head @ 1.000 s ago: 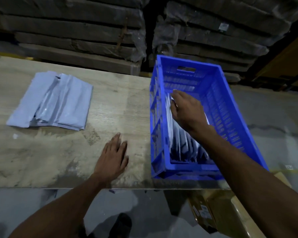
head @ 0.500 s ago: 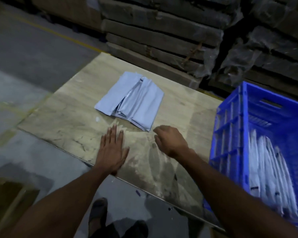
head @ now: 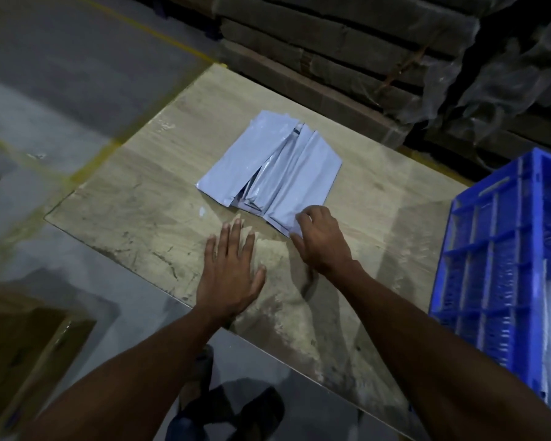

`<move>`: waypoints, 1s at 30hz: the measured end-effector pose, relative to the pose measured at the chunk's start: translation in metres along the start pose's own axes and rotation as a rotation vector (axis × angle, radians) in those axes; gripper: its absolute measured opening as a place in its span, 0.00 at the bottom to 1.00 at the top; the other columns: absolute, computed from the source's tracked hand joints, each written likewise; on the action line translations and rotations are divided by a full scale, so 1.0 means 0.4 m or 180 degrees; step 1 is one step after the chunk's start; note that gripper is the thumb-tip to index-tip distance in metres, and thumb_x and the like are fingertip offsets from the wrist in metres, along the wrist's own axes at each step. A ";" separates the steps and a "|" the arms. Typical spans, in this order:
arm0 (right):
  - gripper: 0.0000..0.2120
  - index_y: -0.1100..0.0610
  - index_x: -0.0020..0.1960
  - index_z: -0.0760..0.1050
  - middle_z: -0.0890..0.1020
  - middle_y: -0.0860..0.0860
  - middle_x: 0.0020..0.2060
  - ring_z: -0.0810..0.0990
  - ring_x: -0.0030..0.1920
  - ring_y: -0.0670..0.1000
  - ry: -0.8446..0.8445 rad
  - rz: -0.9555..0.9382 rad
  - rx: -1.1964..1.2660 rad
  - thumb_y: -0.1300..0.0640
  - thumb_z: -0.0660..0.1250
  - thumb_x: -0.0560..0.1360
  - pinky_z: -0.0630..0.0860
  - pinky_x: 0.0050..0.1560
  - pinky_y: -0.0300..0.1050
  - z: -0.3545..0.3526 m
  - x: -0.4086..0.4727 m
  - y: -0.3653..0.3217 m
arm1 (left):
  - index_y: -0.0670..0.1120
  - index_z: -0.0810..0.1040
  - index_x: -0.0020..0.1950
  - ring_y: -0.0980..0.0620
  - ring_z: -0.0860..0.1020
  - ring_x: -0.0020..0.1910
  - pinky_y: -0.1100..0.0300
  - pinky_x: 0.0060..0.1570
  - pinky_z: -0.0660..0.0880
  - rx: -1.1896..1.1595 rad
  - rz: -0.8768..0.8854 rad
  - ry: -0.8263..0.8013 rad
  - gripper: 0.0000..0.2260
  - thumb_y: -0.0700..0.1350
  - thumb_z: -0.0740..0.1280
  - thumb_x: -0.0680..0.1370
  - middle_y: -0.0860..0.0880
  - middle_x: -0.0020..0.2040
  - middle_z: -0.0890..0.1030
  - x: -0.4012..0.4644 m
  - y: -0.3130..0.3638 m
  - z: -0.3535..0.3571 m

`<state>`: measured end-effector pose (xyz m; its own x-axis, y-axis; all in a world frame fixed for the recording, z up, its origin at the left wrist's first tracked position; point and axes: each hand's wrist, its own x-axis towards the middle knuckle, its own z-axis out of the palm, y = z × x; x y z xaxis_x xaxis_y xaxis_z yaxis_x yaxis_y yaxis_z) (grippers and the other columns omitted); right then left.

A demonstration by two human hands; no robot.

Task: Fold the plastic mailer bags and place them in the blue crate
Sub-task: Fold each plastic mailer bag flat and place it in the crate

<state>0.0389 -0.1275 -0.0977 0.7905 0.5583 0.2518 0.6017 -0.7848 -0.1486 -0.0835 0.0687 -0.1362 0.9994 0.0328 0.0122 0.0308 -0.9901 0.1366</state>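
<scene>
Left hand [head: 231,275] stays flat on table [head: 134,198] — right hand [head: 320,241] now pinches mailer stack [head: 268,167] corner.

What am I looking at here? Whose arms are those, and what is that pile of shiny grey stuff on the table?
The camera sits on a person's head and looks down, so the two arms are that person's own. There is no robot. The pale wooden tabletop holds a pile of flat grey plastic mailer bags, which are thin envelopes for posting things. The left hand lies flat on the table, fingers straight, holding nothing. The right hand is pinching the near corner of the pile. At the right edge stands a blue plastic crate with whitish bags standing inside it. Behind the table are stacks of wrapped brown flat boards.
</scene>
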 end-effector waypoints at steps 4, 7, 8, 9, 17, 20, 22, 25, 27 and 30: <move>0.06 0.61 0.44 0.76 0.76 0.59 0.40 0.77 0.43 0.62 0.0173 0.0050 -0.0261 0.59 0.63 0.75 0.73 0.54 0.61 0.004 0.020 -0.004 | 0.43 0.58 0.83 0.39 0.49 0.84 0.36 0.78 0.53 0.0033 0.0004 0.0070 0.35 0.61 0.55 0.81 0.39 0.85 0.49 0.001 -0.001 0.003; 0.06 0.60 0.41 0.74 0.77 0.59 0.40 0.77 0.45 0.61 0.0082 0.0116 -0.0431 0.60 0.60 0.73 0.68 0.64 0.69 -0.006 0.013 -0.021 | 0.42 0.55 0.84 0.39 0.50 0.83 0.36 0.78 0.54 0.0020 0.0000 0.0128 0.37 0.62 0.56 0.81 0.39 0.85 0.48 0.002 -0.004 0.006; 0.05 0.60 0.40 0.74 0.77 0.60 0.40 0.78 0.48 0.62 0.0012 0.0124 -0.0467 0.60 0.61 0.73 0.67 0.65 0.71 -0.008 0.003 -0.029 | 0.41 0.53 0.84 0.39 0.50 0.83 0.36 0.78 0.54 0.0003 -0.0003 0.0180 0.38 0.62 0.57 0.81 0.39 0.85 0.48 -0.001 -0.003 0.006; 0.05 0.61 0.41 0.75 0.79 0.61 0.41 0.79 0.51 0.62 -0.0055 0.0124 -0.0510 0.60 0.62 0.72 0.65 0.66 0.73 -0.006 -0.010 -0.038 | 0.40 0.52 0.84 0.38 0.51 0.83 0.35 0.77 0.55 -0.0023 0.0008 0.0258 0.38 0.61 0.57 0.81 0.38 0.84 0.48 -0.003 -0.004 0.006; 0.04 0.58 0.41 0.77 0.80 0.60 0.41 0.80 0.51 0.62 -0.0301 -0.0066 -0.0107 0.58 0.67 0.72 0.72 0.61 0.65 -0.024 -0.105 -0.181 | 0.42 0.49 0.85 0.40 0.49 0.84 0.33 0.77 0.54 -0.0100 0.0184 0.0258 0.41 0.64 0.60 0.81 0.39 0.85 0.46 -0.014 -0.006 0.006; 0.14 0.63 0.51 0.80 0.79 0.63 0.48 0.79 0.52 0.65 -0.0327 -0.0220 0.0183 0.64 0.73 0.65 0.74 0.54 0.58 -0.054 -0.080 -0.140 | 0.42 0.53 0.84 0.39 0.52 0.83 0.33 0.77 0.54 -0.0154 0.0179 0.0290 0.38 0.61 0.60 0.80 0.38 0.84 0.50 -0.013 -0.008 0.005; 0.31 0.59 0.68 0.75 0.74 0.64 0.67 0.70 0.70 0.67 -0.0893 -0.0399 -0.0162 0.58 0.76 0.66 0.68 0.68 0.65 -0.062 -0.073 -0.080 | 0.41 0.56 0.83 0.39 0.54 0.83 0.34 0.77 0.55 -0.0182 0.0173 0.0335 0.36 0.59 0.59 0.80 0.38 0.84 0.52 -0.012 -0.006 0.003; 0.38 0.51 0.79 0.62 0.60 0.58 0.79 0.54 0.80 0.64 -0.1416 -0.0662 -0.0559 0.41 0.70 0.74 0.52 0.74 0.70 -0.060 -0.073 -0.006 | 0.42 0.58 0.83 0.40 0.55 0.83 0.33 0.76 0.55 -0.0322 0.0200 0.0427 0.35 0.57 0.59 0.81 0.39 0.84 0.54 -0.013 -0.002 -0.003; 0.36 0.47 0.80 0.60 0.60 0.56 0.80 0.53 0.80 0.64 -0.1453 -0.0728 -0.0680 0.33 0.61 0.77 0.51 0.74 0.72 -0.063 -0.073 0.022 | 0.43 0.58 0.83 0.41 0.55 0.83 0.32 0.75 0.55 -0.0421 0.0257 0.0471 0.35 0.58 0.59 0.81 0.40 0.84 0.55 -0.015 -0.002 -0.005; 0.34 0.45 0.79 0.63 0.69 0.56 0.74 0.57 0.78 0.65 -0.1432 -0.0670 -0.0679 0.28 0.54 0.78 0.51 0.73 0.75 -0.062 -0.082 0.019 | 0.44 0.55 0.84 0.42 0.53 0.83 0.31 0.76 0.52 -0.0433 0.0304 0.0327 0.37 0.63 0.57 0.80 0.43 0.84 0.54 -0.014 -0.010 -0.004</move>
<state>0.0146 -0.1584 -0.0834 0.6547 0.7327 -0.1861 0.7526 -0.6547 0.0702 -0.0893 0.0727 -0.1352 0.9905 -0.0399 0.1316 -0.0736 -0.9621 0.2625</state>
